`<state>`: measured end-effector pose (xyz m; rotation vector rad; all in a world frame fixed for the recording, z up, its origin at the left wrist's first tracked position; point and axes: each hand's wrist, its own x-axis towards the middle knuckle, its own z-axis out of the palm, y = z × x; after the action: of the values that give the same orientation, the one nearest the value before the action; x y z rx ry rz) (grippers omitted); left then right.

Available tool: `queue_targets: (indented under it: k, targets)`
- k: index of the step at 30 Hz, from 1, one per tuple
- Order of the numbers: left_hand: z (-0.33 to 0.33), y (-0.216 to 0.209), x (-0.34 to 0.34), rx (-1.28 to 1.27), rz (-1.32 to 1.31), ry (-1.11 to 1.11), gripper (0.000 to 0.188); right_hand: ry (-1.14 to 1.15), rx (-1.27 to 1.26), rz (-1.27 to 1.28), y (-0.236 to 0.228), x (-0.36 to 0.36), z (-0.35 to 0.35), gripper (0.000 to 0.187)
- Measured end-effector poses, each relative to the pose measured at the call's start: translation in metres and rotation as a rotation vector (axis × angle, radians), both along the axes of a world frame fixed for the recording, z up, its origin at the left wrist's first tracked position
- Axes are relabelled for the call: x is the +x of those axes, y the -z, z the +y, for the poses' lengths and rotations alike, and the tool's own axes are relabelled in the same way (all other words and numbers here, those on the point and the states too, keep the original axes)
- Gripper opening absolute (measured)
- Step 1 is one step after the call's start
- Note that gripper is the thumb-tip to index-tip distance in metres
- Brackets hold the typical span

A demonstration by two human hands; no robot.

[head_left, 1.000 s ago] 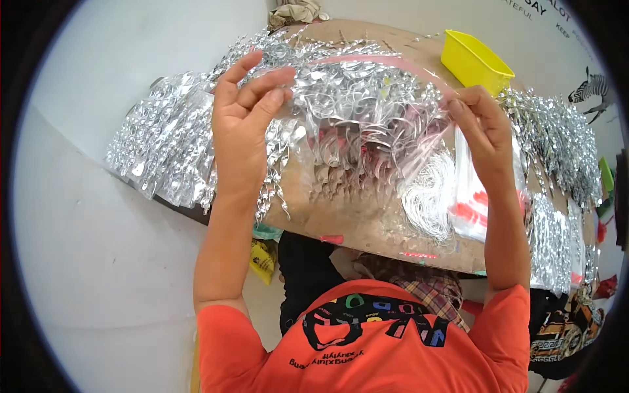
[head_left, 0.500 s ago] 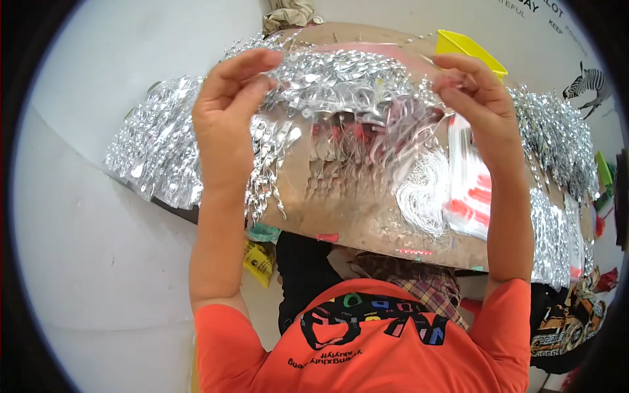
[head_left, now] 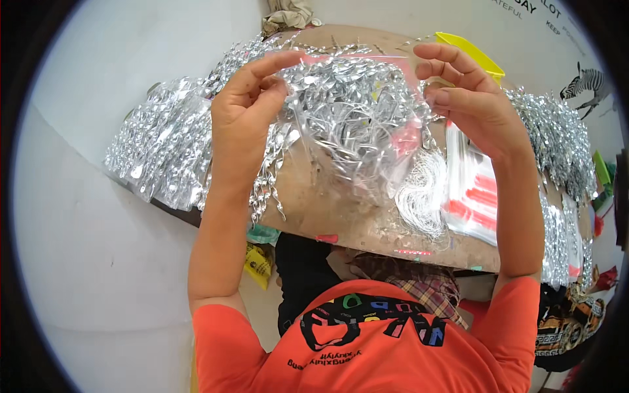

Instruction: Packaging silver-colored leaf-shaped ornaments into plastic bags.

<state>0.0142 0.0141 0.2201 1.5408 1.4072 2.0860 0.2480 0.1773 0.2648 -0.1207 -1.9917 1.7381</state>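
Observation:
My left hand [head_left: 246,108] and my right hand [head_left: 475,108] are raised over the far part of the table, fingers pinched. Between them spans a see-through plastic bag [head_left: 370,167], its upper corners at my fingertips. Silver twisted foil strands [head_left: 347,82] and pale loops of string show in and through the bag; I cannot tell exactly which lie inside. The lower part of the bag is slightly blurred and hangs over the brown table [head_left: 295,203].
Heaps of silver twisted strands [head_left: 164,147] cover the table's left side, with more [head_left: 550,144] at the right. A bundle of white string [head_left: 422,193] lies beside stacked red-and-white plastic bags [head_left: 468,190]. Behind my right hand stands a yellow tray [head_left: 468,56].
Both hands have shifted slightly to the right. The bag between them was smeared by motion; now its silver contents and string loops show more distinctly and hide the table area behind.

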Motion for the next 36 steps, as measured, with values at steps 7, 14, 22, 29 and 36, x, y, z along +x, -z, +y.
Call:
queue_targets:
  k: [7, 14, 22, 29, 36]
  targets:
    - [0.012, -0.001, 0.002, 0.085, -0.146, 0.062, 0.03, 0.346, 0.252, -0.083, -0.013, -0.024, -0.008, 0.044]
    - [0.018, -0.007, 0.011, 0.124, -0.192, 0.184, 0.031, -0.077, 0.382, -0.498, -0.038, -0.045, 0.027, 0.041]
    - [0.011, -0.022, 0.027, 0.124, -0.023, 0.096, 0.029, 0.047, 0.72, -0.537, -0.067, -0.034, 0.012, 0.014]
    - [0.011, -0.036, 0.031, 0.069, 0.119, 0.06, 0.028, -0.062, 0.467, -0.36, -0.063, -0.019, 0.008, 0.015]
    - [0.015, -0.042, 0.041, 0.127, 0.151, 0.153, 0.031, -0.253, 0.232, -0.283, -0.055, -0.021, 0.008, 0.014]
